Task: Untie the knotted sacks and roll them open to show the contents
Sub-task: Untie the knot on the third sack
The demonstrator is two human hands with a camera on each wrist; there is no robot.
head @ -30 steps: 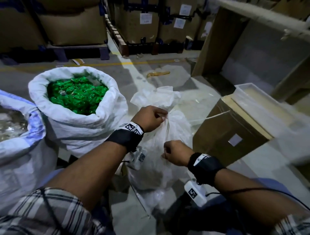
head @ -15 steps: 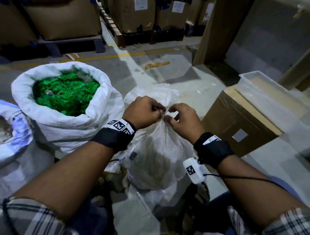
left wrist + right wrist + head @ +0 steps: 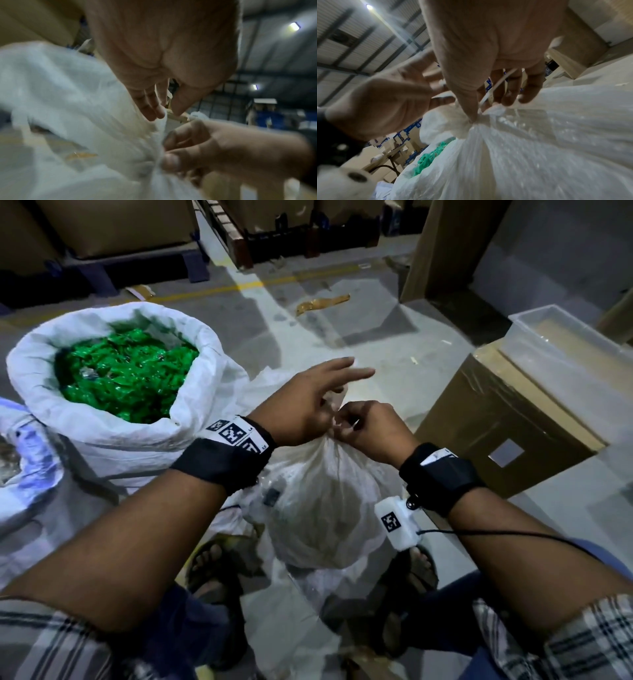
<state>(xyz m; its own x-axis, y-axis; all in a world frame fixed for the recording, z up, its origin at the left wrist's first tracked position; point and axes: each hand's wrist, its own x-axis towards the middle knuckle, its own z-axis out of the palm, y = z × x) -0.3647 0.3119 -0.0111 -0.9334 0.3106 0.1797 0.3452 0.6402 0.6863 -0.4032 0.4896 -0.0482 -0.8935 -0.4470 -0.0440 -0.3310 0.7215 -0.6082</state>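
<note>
Head view: a person stands over a tied white sack (image 3: 318, 508) on the floor between their feet. Their right hand (image 3: 373, 429) is curled tight, pinching the gathered neck (image 3: 476, 120) and a pale tie strip (image 3: 494, 86). Their left hand (image 3: 308, 402) sits just beside it, upper fingers stretched out straight, thumb and lower fingers touching the bunched top. To the left stands an open sack (image 3: 113, 436) rolled down over green packets (image 3: 126, 378). A cardboard box (image 3: 507, 419) sits on the right.
</note>
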